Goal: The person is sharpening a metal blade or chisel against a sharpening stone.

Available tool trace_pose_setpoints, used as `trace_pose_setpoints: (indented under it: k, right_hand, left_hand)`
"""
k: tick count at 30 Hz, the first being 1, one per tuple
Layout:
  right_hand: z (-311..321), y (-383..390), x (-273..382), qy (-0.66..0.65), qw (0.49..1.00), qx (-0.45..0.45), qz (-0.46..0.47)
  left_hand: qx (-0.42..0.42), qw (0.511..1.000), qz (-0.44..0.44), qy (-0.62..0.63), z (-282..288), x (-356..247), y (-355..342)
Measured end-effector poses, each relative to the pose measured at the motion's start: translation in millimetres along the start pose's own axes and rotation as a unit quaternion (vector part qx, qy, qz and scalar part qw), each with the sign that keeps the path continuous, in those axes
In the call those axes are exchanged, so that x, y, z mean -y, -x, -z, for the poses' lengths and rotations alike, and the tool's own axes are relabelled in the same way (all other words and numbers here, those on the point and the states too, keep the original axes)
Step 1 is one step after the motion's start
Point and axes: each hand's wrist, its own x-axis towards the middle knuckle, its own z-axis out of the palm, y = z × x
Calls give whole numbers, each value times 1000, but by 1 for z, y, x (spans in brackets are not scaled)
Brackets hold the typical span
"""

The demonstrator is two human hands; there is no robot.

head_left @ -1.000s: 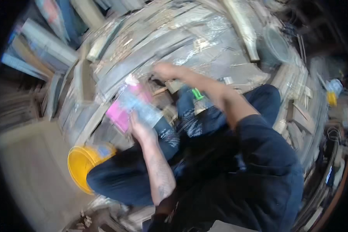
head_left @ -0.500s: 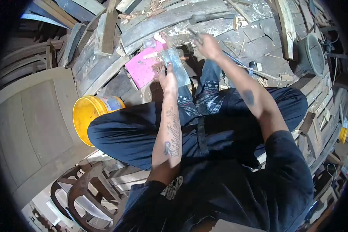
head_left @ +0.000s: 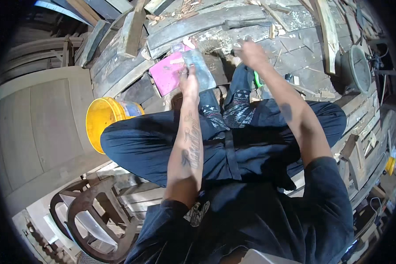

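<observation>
My left hand [head_left: 189, 84] is closed on the near left edge of a flat, grey-blue rectangular slab [head_left: 201, 70], thumb on top. The slab lies tilted between my feet, partly over a bright pink flat sheet [head_left: 166, 75]. Beyond and to the right of the slab, my right hand [head_left: 254, 55] is raised with its fingers curled. Something small and dark shows at those fingers, too blurred to name. A bright green curved thing [head_left: 258, 79] shows beside my right shin, partly hidden by my forearm.
A yellow bucket [head_left: 102, 121] stands by my left knee, a grey bucket [head_left: 358, 68] at far right. Planks and wood chips cover the floor ahead; a dark-handled tool [head_left: 246, 24] lies there. A wooden panel [head_left: 39, 123] and chair frame [head_left: 97, 220] are at left.
My right hand has moved slightly right and nearer; the dark stick-like tool seen in it before is now hard to make out. The green thing has come into sight. The view has shifted slightly.
</observation>
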Motion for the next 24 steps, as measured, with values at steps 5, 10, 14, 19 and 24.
trace_pose_setpoints:
  k: [5, 10, 14, 19, 24]
  right_hand:
    - [54, 42, -24, -142, 983, -40, -109]
    - [59, 100, 5, -294, 953, -20, -70]
    - [37, 110, 37, -300, 950, 23, -80]
    - [16, 104, 66, -246, 968, 49, 7]
    - [1, 103, 76, -206, 971, 118, -17]
  left_hand:
    - [107, 990, -40, -86, -30, 12, -10]
    - [90, 987, -44, -129, -43, 39, -24]
    - [67, 956, -90, -270, -38, 44, -31]
    - [137, 918, -144, -342, -11, 28, -32]
    - [189, 859, -310, -361, 4, 41, 2]
